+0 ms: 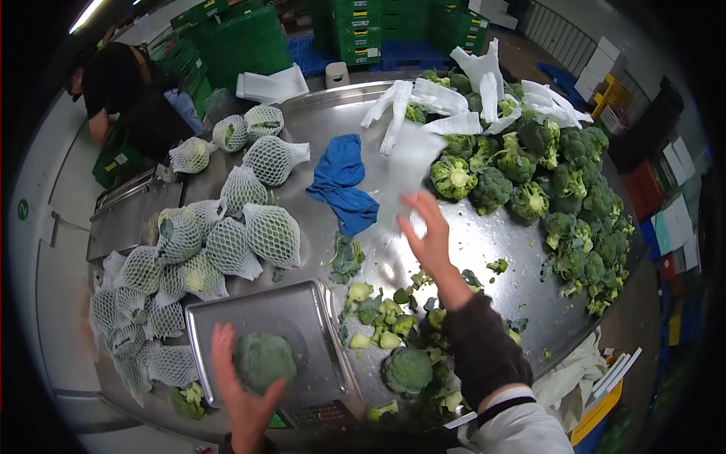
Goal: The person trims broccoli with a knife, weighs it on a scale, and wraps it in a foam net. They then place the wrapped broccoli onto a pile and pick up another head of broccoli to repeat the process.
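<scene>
A green broccoli head (265, 362) sits on the metal pan (310, 318) of a scale. My left hand (246, 393) is open at the near side of this head, fingers up along its left and thumb at its lower right. Over the middle of the table, my right hand (432, 242) has a white foam net sleeve (412, 160) at its fingertips, blurred by motion. More white sleeves (454, 123) lie on a large heap of broccoli (529, 181) at the far right.
Broccoli heads in foam nets (231, 246) are piled on the left. A blue cloth (338, 181) lies mid-table. Cut stems (386, 321) and a loose broccoli head (407, 371) lie right of the scale. A person (125, 83) bends at the far left, near green crates (246, 49).
</scene>
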`<action>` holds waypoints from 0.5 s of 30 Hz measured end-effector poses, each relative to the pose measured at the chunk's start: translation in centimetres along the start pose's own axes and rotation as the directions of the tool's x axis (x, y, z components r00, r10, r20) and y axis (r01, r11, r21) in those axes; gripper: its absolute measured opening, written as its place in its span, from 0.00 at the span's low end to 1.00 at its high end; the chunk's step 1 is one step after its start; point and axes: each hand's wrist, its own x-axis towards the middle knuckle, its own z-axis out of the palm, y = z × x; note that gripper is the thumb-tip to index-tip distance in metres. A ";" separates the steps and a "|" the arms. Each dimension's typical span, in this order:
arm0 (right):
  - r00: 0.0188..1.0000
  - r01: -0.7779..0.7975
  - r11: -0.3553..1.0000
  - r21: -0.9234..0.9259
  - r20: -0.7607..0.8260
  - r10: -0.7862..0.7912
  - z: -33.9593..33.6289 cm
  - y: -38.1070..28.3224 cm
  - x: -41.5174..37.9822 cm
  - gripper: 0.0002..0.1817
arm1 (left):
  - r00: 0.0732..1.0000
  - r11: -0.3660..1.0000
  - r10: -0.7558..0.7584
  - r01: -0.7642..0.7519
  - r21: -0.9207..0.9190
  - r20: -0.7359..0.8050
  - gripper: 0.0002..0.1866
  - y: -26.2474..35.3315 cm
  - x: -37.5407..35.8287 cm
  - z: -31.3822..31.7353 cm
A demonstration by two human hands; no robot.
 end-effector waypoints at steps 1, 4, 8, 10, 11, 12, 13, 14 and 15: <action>0.997 0.001 0.995 0.095 0.071 -0.008 -1.7 -3.3 -1.4 0.16 | 1.000 0.984 -0.014 0.018 -0.175 0.025 0.48 1.2 0.4 0.9; 0.911 -0.222 0.902 0.370 0.408 0.056 -5.8 -10.5 -6.3 0.08 | 0.985 0.787 -0.007 0.112 -0.607 0.172 0.42 4.6 1.8 4.6; 0.727 -0.525 0.745 0.412 0.672 0.141 -7.7 -13.3 -11.3 0.06 | 0.806 0.473 -0.211 0.580 -0.663 0.554 0.14 4.7 1.3 8.3; 0.811 -0.441 0.823 0.358 0.551 0.195 -8.2 -12.5 -12.1 0.14 | 0.796 0.456 -0.225 0.596 -0.661 0.562 0.11 3.9 0.0 9.5; 0.871 -0.424 0.851 0.309 0.397 0.290 -8.3 -12.6 -12.0 0.19 | 0.802 0.440 -0.164 0.580 -0.686 0.574 0.11 3.4 -1.1 10.0; 0.900 -0.347 0.901 0.260 0.361 0.243 -8.8 -12.7 -11.0 0.29 | 0.805 0.422 -0.102 0.567 -0.708 0.584 0.11 3.3 -2.1 10.2; 0.925 -0.311 0.908 0.279 0.310 0.221 -8.6 -13.9 -10.4 0.30 | 0.803 0.423 -0.112 0.572 -0.703 0.585 0.11 3.5 -2.8 10.2; 0.886 -0.344 0.897 0.278 0.412 0.212 -8.3 -13.9 -10.2 0.27 | 0.778 0.426 -0.103 0.597 -0.679 0.619 0.11 4.0 -3.6 10.2; 0.835 -0.378 0.884 0.275 0.513 0.197 -7.9 -13.9 -10.6 0.25 | 0.753 0.428 -0.099 0.623 -0.655 0.651 0.10 4.4 -4.4 10.2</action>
